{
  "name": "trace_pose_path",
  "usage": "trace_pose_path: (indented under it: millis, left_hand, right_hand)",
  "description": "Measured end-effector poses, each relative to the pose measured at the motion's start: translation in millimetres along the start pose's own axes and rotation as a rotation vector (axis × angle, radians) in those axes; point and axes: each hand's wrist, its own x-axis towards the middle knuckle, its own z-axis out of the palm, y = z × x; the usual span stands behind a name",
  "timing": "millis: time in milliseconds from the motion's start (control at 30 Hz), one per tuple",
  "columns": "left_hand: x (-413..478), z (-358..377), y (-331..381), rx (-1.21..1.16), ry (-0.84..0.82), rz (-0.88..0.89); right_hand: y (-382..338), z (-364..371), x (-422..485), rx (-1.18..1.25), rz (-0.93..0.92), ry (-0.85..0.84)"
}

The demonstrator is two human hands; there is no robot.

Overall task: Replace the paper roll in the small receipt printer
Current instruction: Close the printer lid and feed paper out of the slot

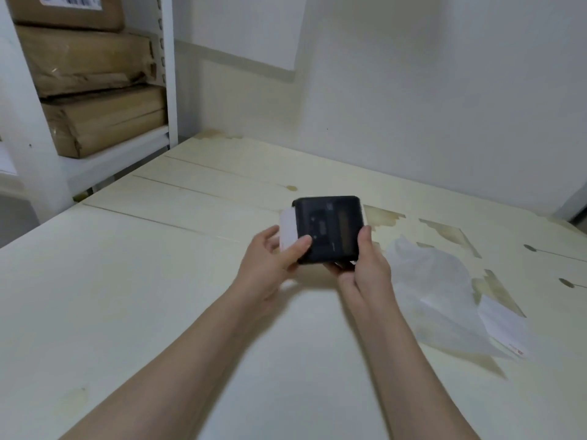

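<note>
Partly blurred printer (328, 228), both hands gripping (paper (288, 228) half hidden)

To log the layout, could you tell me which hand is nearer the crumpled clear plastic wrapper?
Right hand, just left of the wrapper; left hand is beyond the printer.

Printer (327, 228) motion-blurred, markings unreadable; right hand (365, 268) fingers (344, 266) hidden beneath it.

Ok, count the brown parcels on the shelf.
3, stacked on the shelf unit at upper left: top parcel, cut off by the frame; middle parcel; bottom parcel. Others may lie out of view.
</note>
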Motion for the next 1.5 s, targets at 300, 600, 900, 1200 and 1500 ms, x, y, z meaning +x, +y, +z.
trace_pose_path:
  millis: [300,600,900,1200,1500]
  left_hand:
    - [3,-4,12,-0.154,-0.073,0.091]
    - [-5,5,14,0.049,0.063,0.309]
    - [-27,11,21,0.07,0.129,0.488]
    - [-12,11,14,-0.089,0.321,0.176]
    - [2,-4,22,0.026,0.115,0.049]
  right_hand:
    - [-6,-4,-4,-0.282,-0.174,-0.143]
    - [4,-17,-6,-0.774,-0.655,-0.178]
    - [10,-5,-14,-0.696,-0.906,0.009]
    - [7,6,-10,-0.564,-0.179,-0.045]
    - [1,1,-6,-0.548,-0.189,-0.049]
